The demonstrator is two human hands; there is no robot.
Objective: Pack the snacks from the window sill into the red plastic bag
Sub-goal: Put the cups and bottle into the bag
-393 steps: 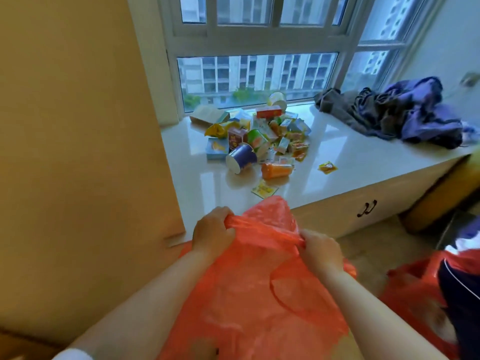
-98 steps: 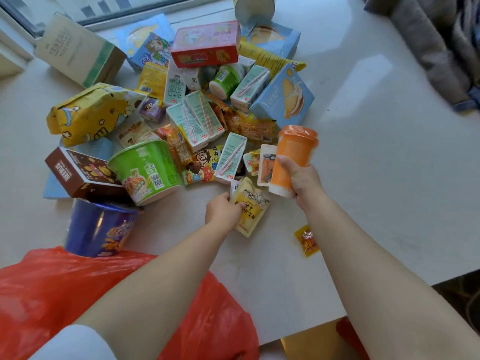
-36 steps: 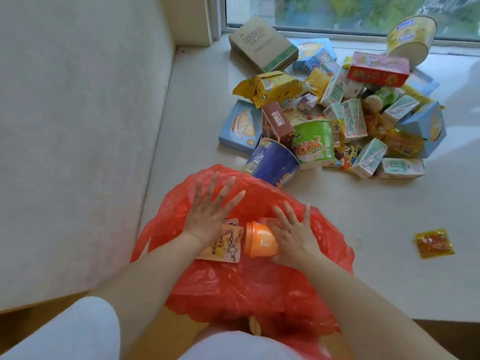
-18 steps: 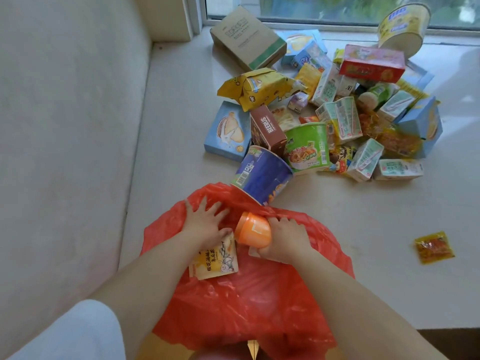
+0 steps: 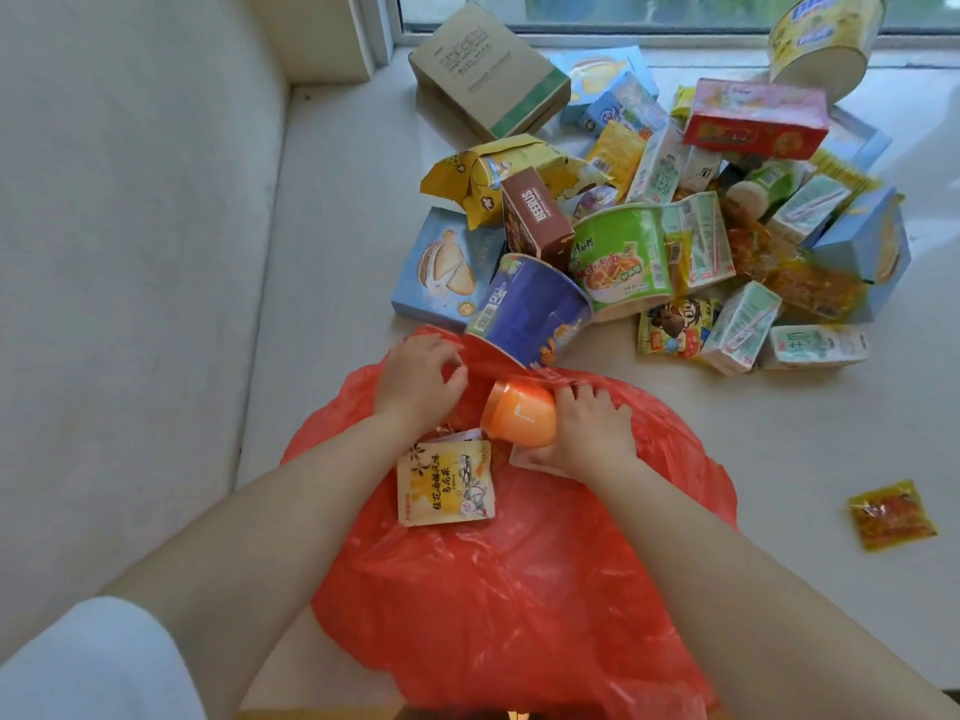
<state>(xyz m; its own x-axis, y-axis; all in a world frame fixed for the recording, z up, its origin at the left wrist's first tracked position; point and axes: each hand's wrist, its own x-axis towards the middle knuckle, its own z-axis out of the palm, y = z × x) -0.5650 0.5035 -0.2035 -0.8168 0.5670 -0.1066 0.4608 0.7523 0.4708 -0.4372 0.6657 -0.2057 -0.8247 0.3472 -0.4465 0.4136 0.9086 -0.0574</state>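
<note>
While the red plastic bag point(image 5: 498, 589) is spread flat on the window sill point(image 5: 779, 433), its far edge is pinched by the left hand point(image 5: 421, 379), fingers point(image 5: 452, 376) bunched together on the plastic. Just right of that, an orange cup point(image 5: 519, 415) is gripped on its side by the right hand point(image 5: 592, 433), fingers curled on it, over the bag. A yellow sachet point(image 5: 444, 483) is seen lying on the bag, under the left wrist. Beyond the bag, the snack pile point(image 5: 675, 220) is heaped, a blue noodle cup point(image 5: 530, 309) touching the bag's edge. Right of the bag, one small packet point(image 5: 891, 514) is left apart.
</note>
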